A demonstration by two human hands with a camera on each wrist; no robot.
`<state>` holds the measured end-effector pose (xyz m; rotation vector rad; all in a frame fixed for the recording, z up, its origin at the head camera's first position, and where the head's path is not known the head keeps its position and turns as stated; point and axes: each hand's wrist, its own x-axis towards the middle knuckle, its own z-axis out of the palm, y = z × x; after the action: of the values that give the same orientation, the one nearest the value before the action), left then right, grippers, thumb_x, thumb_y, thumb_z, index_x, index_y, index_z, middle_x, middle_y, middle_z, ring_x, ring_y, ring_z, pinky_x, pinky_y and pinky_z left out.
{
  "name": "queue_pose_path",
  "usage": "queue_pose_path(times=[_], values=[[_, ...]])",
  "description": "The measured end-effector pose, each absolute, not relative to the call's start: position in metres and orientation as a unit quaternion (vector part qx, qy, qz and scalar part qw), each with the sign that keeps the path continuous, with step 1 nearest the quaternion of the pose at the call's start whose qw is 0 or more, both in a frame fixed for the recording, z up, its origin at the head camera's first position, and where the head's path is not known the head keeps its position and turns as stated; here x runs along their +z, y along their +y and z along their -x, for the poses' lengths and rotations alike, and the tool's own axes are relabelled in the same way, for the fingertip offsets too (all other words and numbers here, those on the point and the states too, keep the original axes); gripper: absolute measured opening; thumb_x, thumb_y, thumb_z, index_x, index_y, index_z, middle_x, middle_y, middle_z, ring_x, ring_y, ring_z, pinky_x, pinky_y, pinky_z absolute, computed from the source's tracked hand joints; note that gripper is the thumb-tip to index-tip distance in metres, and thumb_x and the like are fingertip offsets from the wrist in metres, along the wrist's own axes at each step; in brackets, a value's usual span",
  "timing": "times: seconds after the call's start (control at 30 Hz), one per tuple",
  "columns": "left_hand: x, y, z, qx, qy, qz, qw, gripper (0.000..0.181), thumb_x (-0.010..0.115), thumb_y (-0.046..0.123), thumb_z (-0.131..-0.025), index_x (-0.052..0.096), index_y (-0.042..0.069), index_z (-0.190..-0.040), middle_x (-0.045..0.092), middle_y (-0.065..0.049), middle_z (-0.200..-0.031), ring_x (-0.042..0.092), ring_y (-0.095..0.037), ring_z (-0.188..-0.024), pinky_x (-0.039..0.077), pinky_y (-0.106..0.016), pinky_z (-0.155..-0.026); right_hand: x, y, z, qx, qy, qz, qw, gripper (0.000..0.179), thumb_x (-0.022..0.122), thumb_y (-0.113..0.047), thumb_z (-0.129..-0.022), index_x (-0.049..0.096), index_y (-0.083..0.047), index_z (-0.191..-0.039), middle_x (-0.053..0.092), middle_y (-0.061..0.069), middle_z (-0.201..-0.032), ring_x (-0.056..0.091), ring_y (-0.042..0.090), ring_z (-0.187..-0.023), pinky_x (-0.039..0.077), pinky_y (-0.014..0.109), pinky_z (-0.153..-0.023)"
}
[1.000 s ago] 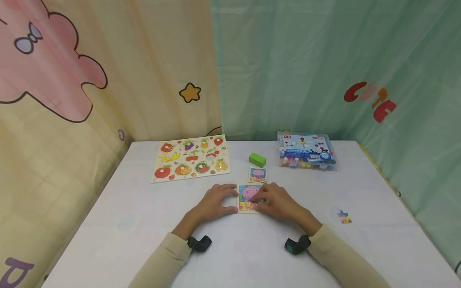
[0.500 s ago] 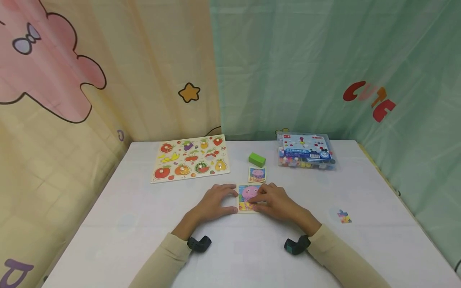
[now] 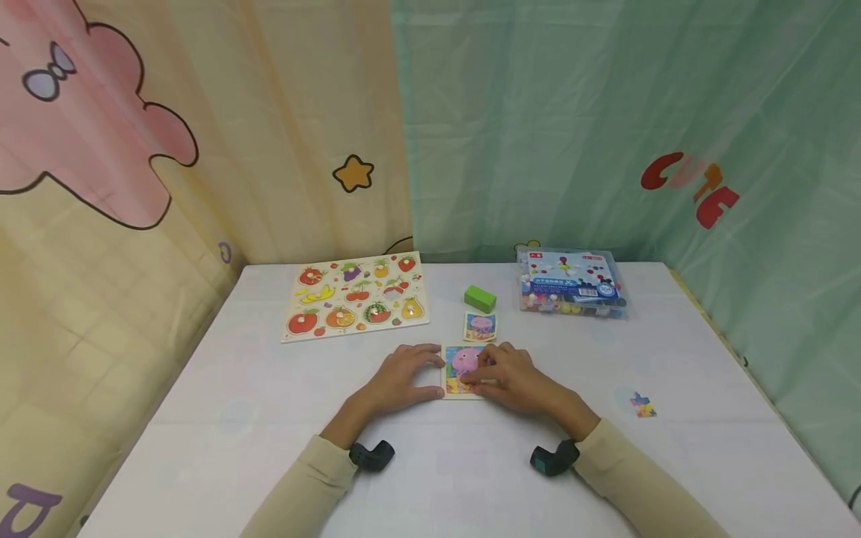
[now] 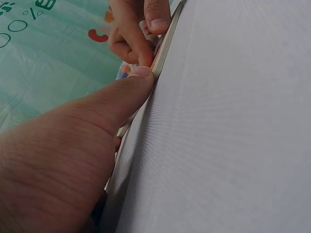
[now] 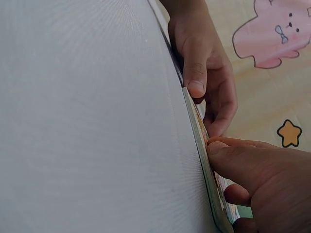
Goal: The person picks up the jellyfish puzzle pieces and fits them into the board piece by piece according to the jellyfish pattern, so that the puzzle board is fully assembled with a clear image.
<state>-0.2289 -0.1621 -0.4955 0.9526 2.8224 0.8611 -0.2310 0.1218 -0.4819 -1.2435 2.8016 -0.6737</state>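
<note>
A small square jigsaw puzzle (image 3: 463,360) in a pale tray lies on the table, showing a pink cartoon pig. My left hand (image 3: 401,379) holds its left edge, thumb at the near corner and fingers at the far one. From the right, my right hand (image 3: 516,377) reaches over the picture, its bent index finger and thumb on the puzzle and covering its right part. In the right wrist view, the right thumb (image 5: 221,154) and index finger come together at the picture; any piece between them is hidden. A loose jigsaw piece (image 3: 643,404) lies to the right.
Behind the puzzle are a small picture card (image 3: 480,326) and a green block (image 3: 480,299). A fruit peg board (image 3: 356,297) lies at the back left, a clear box of coloured parts (image 3: 572,284) at the back right. Curtains border the table (image 3: 457,478).
My right fingers have shifted slightly on the picture, the index fingertip a little lower. My left hand and the puzzle tray stay in place.
</note>
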Motion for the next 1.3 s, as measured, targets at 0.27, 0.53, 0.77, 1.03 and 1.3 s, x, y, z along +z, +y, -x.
queue_pose_path(times=[0.27,0.53,0.77,1.03,1.3], values=[[-0.497,-0.163,0.23,0.28,0.909,-0.308,0.018,0.045,0.074,0.047,-0.09,0.065,0.021,-0.126,0.049,-0.001,-0.151,0.042,-0.028,-0.136,0.035,-0.054,-0.107,-0.48,0.122,0.231,-0.233,0.891,0.39,0.004,0.024,0.072,-0.033,-0.096,0.077,-0.033,-0.119,0.052,-0.011,-0.106,0.043,0.013,-0.097,0.033,0.039,-0.08],[-0.496,-0.161,0.232,0.279,0.909,-0.31,0.014,0.043,0.075,0.045,-0.09,0.065,0.022,-0.125,0.05,-0.002,-0.151,0.042,-0.028,-0.136,0.035,-0.054,-0.107,-0.477,0.126,0.232,-0.264,0.885,0.381,0.03,0.032,0.07,-0.032,-0.097,0.072,-0.028,-0.129,0.053,-0.007,-0.113,0.043,0.015,-0.1,0.032,0.04,-0.082],[-0.498,-0.161,0.23,0.275,0.91,-0.31,0.016,0.046,0.074,0.047,-0.09,0.065,0.02,-0.126,0.05,-0.003,-0.15,0.043,-0.029,-0.135,0.035,-0.055,-0.107,-0.471,0.156,0.225,-0.286,0.894,0.341,0.045,0.043,0.07,-0.031,-0.098,0.063,-0.022,-0.139,0.054,0.0,-0.126,0.045,0.023,-0.116,0.041,0.047,-0.093],[-0.5,-0.164,0.225,0.277,0.915,-0.291,0.024,0.045,0.074,0.047,-0.09,0.064,0.024,-0.127,0.048,0.001,-0.152,0.04,-0.026,-0.138,0.032,-0.053,-0.109,-0.47,0.258,0.205,-0.262,0.927,0.268,-0.034,0.036,0.073,-0.017,-0.094,0.068,-0.011,-0.13,0.058,0.01,-0.123,0.049,0.033,-0.114,0.042,0.053,-0.09],[-0.5,-0.163,0.227,0.284,0.91,-0.3,0.019,0.045,0.074,0.048,-0.09,0.064,0.024,-0.127,0.048,0.001,-0.152,0.04,-0.026,-0.138,0.033,-0.053,-0.109,-0.478,0.347,0.172,-0.276,0.937,0.208,-0.055,0.048,0.088,-0.014,-0.078,0.068,-0.006,-0.12,0.055,0.021,-0.124,0.046,0.046,-0.111,0.033,0.053,-0.083]])
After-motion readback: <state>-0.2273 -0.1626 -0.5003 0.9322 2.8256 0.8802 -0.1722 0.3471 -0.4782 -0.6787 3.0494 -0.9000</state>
